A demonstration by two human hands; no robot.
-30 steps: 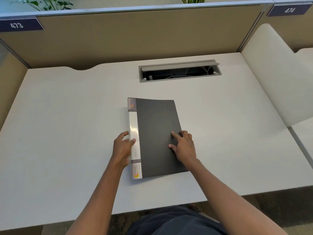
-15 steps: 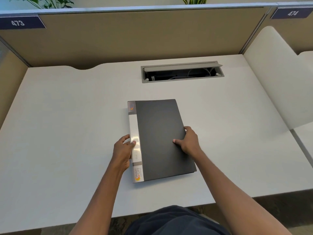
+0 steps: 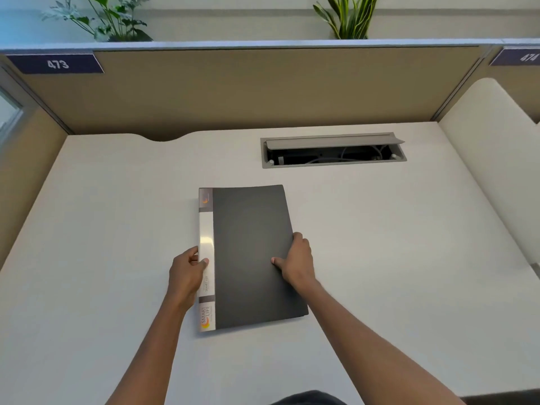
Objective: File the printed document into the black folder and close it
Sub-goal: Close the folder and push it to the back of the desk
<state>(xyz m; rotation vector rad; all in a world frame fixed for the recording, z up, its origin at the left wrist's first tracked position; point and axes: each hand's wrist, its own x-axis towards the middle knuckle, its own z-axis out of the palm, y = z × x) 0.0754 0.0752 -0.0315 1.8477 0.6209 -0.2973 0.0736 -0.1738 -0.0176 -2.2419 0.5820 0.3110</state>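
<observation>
The black folder point(image 3: 251, 252) lies closed and flat on the white desk point(image 3: 102, 229), with its white labelled spine on the left. My left hand point(image 3: 185, 273) grips the spine edge, thumb on top of the white strip. My right hand point(image 3: 296, 263) holds the folder's right edge, thumb on the cover and fingers curled around the edge. No printed document is visible; the closed cover hides whatever is inside.
An open grey cable tray point(image 3: 333, 150) is sunk into the desk behind the folder. Tan partition walls point(image 3: 248, 89) bound the back and left. A white curved divider point(image 3: 491, 159) rises at the right. Plants point(image 3: 114, 19) stand above the partition.
My right hand has slid from flat on the cover to the folder's right edge and gripped it. The left hand stays on the spine. The view has shifted slightly.
</observation>
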